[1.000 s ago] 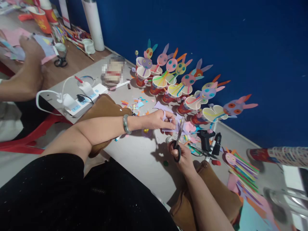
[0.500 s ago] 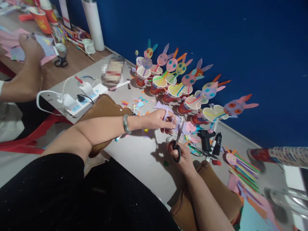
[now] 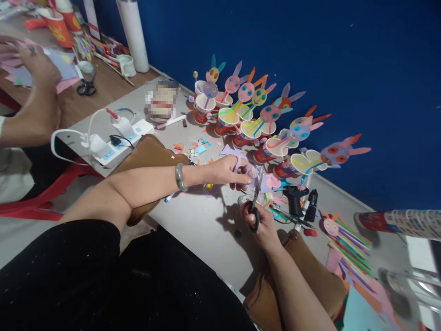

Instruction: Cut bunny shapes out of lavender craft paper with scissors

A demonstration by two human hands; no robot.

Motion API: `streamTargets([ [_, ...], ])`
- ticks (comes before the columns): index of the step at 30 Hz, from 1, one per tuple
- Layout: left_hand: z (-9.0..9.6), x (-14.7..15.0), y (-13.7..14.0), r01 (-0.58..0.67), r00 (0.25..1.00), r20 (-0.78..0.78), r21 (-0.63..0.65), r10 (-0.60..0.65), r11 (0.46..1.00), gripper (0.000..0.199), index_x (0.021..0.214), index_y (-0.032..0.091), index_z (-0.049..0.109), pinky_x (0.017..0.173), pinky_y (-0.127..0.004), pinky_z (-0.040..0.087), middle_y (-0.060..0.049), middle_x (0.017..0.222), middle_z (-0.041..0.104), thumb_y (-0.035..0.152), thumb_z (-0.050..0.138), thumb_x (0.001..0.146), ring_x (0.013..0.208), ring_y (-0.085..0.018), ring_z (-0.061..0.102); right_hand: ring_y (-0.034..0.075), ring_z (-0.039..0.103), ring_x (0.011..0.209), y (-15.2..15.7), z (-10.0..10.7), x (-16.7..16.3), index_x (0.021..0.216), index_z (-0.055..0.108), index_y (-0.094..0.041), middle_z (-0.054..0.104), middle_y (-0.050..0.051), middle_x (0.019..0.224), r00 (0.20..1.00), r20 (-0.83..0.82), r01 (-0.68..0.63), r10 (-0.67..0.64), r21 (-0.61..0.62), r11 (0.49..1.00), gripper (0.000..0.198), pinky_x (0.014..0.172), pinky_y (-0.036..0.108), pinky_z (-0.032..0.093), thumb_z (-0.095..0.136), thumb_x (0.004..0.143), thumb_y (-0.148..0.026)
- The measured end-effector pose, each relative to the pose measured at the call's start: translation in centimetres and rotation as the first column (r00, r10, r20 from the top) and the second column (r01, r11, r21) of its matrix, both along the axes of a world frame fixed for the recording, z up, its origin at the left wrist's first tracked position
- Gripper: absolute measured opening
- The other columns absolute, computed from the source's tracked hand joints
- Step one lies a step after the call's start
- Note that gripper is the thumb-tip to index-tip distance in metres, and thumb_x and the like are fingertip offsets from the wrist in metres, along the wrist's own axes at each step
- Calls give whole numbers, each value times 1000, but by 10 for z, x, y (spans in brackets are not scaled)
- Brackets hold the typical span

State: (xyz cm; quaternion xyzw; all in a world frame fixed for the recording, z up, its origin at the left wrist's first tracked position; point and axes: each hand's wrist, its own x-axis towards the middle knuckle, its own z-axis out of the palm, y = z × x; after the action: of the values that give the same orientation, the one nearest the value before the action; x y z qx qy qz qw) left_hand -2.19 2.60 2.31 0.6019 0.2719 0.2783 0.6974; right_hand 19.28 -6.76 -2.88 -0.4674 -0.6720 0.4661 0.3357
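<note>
Pinched in my left hand (image 3: 230, 171) is a piece of purple paper (image 3: 240, 162), held above the table. My right hand (image 3: 263, 224) grips the black handles of a pair of scissors (image 3: 254, 215), whose blades point up and meet the paper near my left fingertips. Whether the blades are fully closed I cannot tell. Just beyond lie pink and purple paper pieces (image 3: 272, 180) and a black glue gun (image 3: 293, 200). Behind my hands stand several red paper cups (image 3: 225, 120) with paper rabbit faces on coloured sticks.
At left are a white power strip (image 3: 120, 146) and a brown cushion (image 3: 143, 154); another brown cushion (image 3: 310, 271) lies under my right forearm. Coloured sticks (image 3: 354, 243) and stacked cups (image 3: 396, 222) lie at right. A co-worker's hand (image 3: 39, 64) rests over paper at upper left. A blue wall (image 3: 292, 41) rises behind.
My hands, the paper and the scissors stay almost in place. The co-worker's hand at upper left has shifted slightly, and a second hand now shows beside it.
</note>
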Motion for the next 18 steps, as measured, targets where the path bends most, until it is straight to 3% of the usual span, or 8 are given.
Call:
streamTargets([
  [10, 0, 1, -1, -32, 998, 58, -23, 33, 999, 18, 76, 15, 49, 60, -21, 47, 2, 63, 59, 22, 64, 84, 61, -7, 63, 14, 41, 57, -1, 3, -1, 65, 51, -20, 51, 0, 63, 1000, 16, 20, -20, -23, 1000, 56, 54, 29, 34, 62, 79, -74],
  [18, -4, 1, 0, -14, 999, 42, -25, 15, 1000, 21, 75, 16, 49, 60, -20, 47, 1, 62, 62, 24, 67, 82, 59, -6, 61, 15, 44, 58, 0, 6, -4, 64, 50, -21, 51, 1, 63, 1000, -10, -27, 27, -30, 999, 52, 53, 29, 35, 62, 83, -68],
])
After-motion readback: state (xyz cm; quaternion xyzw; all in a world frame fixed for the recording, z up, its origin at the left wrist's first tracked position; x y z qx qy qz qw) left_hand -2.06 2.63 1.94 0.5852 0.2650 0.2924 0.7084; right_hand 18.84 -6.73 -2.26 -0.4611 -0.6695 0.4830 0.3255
